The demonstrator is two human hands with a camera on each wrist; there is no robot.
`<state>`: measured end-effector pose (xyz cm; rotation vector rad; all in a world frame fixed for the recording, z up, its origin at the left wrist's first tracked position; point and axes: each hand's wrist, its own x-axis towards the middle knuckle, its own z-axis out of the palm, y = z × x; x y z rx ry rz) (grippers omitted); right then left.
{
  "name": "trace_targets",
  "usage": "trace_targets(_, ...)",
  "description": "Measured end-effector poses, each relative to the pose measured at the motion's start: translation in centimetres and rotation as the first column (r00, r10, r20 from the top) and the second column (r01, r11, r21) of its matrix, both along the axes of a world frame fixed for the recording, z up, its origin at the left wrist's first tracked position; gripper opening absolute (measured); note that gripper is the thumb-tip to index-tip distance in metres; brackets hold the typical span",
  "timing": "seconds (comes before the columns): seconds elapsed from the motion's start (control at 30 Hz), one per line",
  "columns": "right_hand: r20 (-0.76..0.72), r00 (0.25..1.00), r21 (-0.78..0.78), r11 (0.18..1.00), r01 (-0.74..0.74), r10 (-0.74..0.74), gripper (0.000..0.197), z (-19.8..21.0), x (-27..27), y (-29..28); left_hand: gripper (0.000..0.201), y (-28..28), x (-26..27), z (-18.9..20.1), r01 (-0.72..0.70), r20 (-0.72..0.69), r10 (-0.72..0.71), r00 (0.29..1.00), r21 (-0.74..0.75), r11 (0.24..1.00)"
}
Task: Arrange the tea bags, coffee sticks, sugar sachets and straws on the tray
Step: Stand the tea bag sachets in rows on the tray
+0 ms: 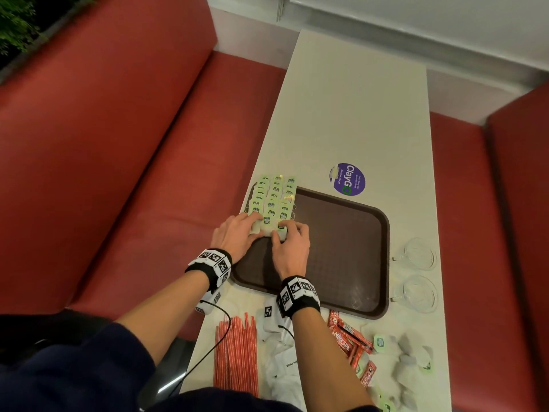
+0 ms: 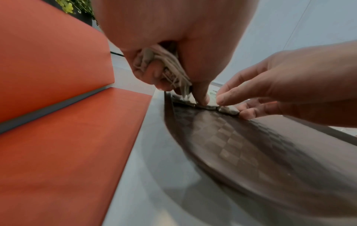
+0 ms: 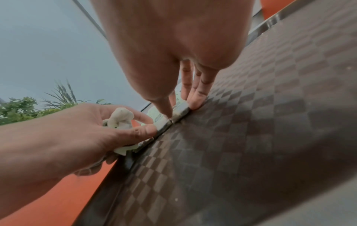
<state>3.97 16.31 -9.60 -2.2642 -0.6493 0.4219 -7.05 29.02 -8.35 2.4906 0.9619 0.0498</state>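
A brown tray (image 1: pixel 341 248) lies on the pale table. Tea bags with green tags (image 1: pixel 274 197) lie in three overlapping rows along its far left side. My left hand (image 1: pixel 252 224) grips a bundle of tea bags (image 2: pixel 164 68) in its curled fingers, and its thumb tip presses on the nearest bag of the rows. Beside it, my right hand (image 1: pixel 285 230) pinches a single tea bag (image 3: pixel 179 111) by its edges, flat on the tray at the near end of the right row. From the right wrist, the left hand's bundle (image 3: pixel 120 117) shows as a pale wad.
Near me on the table lie red straws (image 1: pixel 236 352), white sugar sachets (image 1: pixel 279 361), red coffee sticks (image 1: pixel 353 343) and loose tea bags (image 1: pixel 413 358). Two glass cups (image 1: pixel 419 254) stand right of the tray. A purple sticker (image 1: pixel 347 179) lies beyond it. A red bench (image 1: pixel 118 173) runs along the left.
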Motion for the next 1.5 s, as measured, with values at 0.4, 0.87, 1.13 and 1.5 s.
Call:
trace_targets(0.4, 0.004, 1.0, 0.014, 1.0, -0.02, 0.02, 0.024, 0.1, 0.6, 0.5, 0.039, 0.8, 0.6, 1.0, 0.049, -0.048, -0.048, 0.998, 0.024, 0.999)
trace_targets(0.87, -0.445, 0.887, 0.38, 0.923, 0.062, 0.124, 0.013, 10.7, -2.8, -6.9, 0.024, -5.9, -4.2, 8.0, 0.043, 0.251, 0.541, 0.802, -0.929, 0.368)
trace_targets(1.13, -0.498, 0.849, 0.377, 0.926, 0.027, 0.178, 0.013, 12.5, -6.4, -9.0, 0.05, -9.6, -5.3, 9.9, 0.03, 0.309, 0.477, 0.823, -0.862, 0.506)
trace_targets(1.5, -0.528, 0.823, 0.435, 0.899, 0.052, 0.208, 0.011, 13.1, -4.7, -9.4, 0.031, -9.3, -6.7, 10.7, 0.152, 0.361, 0.453, 0.815, -0.888, 0.435)
